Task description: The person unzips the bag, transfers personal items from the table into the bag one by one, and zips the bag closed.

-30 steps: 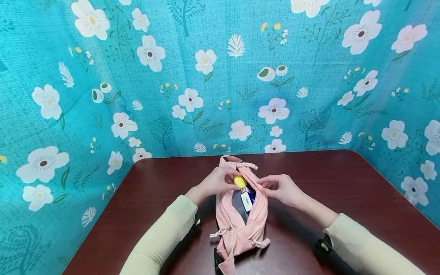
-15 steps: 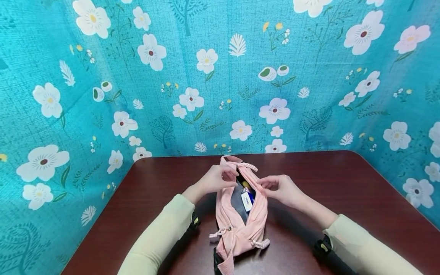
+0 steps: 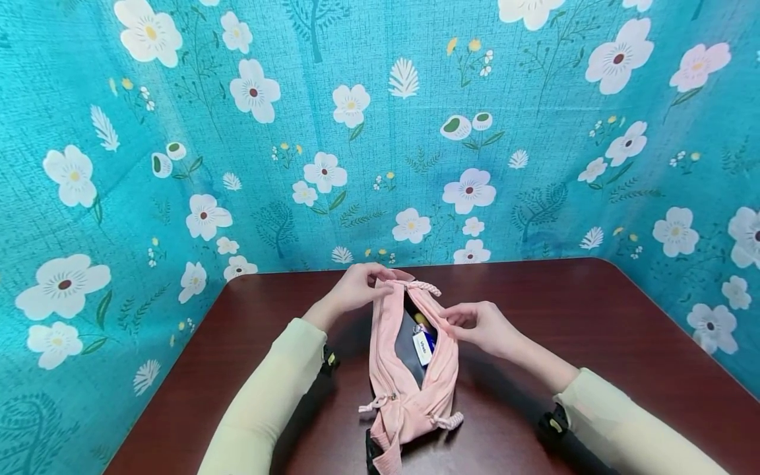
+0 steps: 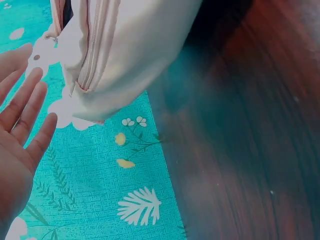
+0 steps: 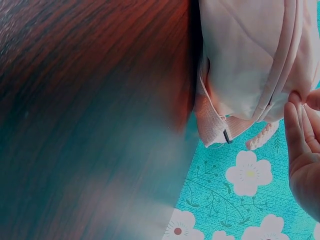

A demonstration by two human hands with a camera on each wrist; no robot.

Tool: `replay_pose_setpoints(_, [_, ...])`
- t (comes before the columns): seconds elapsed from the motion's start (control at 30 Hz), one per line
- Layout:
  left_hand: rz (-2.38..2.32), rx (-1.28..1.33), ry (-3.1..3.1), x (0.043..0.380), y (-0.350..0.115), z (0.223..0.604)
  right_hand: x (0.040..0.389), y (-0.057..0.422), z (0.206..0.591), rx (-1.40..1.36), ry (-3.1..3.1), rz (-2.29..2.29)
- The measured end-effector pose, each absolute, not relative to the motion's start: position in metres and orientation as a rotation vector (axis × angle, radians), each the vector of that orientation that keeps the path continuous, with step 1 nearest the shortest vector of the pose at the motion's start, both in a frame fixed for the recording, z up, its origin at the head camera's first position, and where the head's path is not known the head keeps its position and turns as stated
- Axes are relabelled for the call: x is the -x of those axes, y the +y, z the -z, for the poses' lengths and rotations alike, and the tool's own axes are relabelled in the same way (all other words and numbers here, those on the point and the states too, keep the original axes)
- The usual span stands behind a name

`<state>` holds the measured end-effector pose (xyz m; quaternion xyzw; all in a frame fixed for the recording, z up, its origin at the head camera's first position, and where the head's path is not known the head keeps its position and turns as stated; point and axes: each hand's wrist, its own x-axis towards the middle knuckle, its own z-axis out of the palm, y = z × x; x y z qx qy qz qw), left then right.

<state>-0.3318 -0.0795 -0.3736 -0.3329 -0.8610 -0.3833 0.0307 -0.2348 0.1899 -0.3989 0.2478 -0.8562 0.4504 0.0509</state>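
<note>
A pink waist bag [image 3: 386, 349] lies lengthwise on the table, its main zip open and its grey lining showing. Inside sit a small white-and-blue packet [image 3: 423, 348] with lettering and a yellow thing [image 3: 420, 318], mostly in shadow. My right hand [image 3: 487, 324] pinches the right edge of the opening between thumb and fingers. At the bag's far left end is my left hand [image 3: 355, 287], fingers extended and holding nothing. In the left wrist view the left hand [image 4: 22, 120] shows spread fingers beside the bag [image 4: 125, 55].
The dark red-brown table [image 3: 570, 310] reaches back to a turquoise floral cloth [image 3: 368, 165]. Braided zip pulls [image 3: 448, 421] hang off the bag, and a strap with a black buckle [image 3: 373, 452] lies at its near end.
My left hand let go of the yellow thing inside the bag, then drew out and moved to the bag's far left end. The right hand stays pinching the opening's edge.
</note>
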Motion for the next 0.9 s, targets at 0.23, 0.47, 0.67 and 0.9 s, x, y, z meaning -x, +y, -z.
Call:
replay_pose_setpoints(0.23, [1.276, 1.07, -2.733, 0.342, -0.075, 0.376, 0.236, 0.19, 0.4, -0.757, -2.615, -1.367])
replay_pose_setpoints(0.47, [1.389, 1.069, -2.8, 0.351, -0.069, 0.384, 0.235, 0.192, 0.399, -0.77, -2.609, -1.347])
replay_pose_setpoints(0.67, [1.28, 0.93, -2.86, 0.355, -0.066, 0.392, 0.235, 0.193, 0.401, -0.782, -2.604, -1.332])
replay_pose_setpoints(0.9, [1.257, 0.871, -2.847, 0.356, -0.063, 0.394, 0.235, 0.192, 0.401, -0.781, -2.598, -1.346])
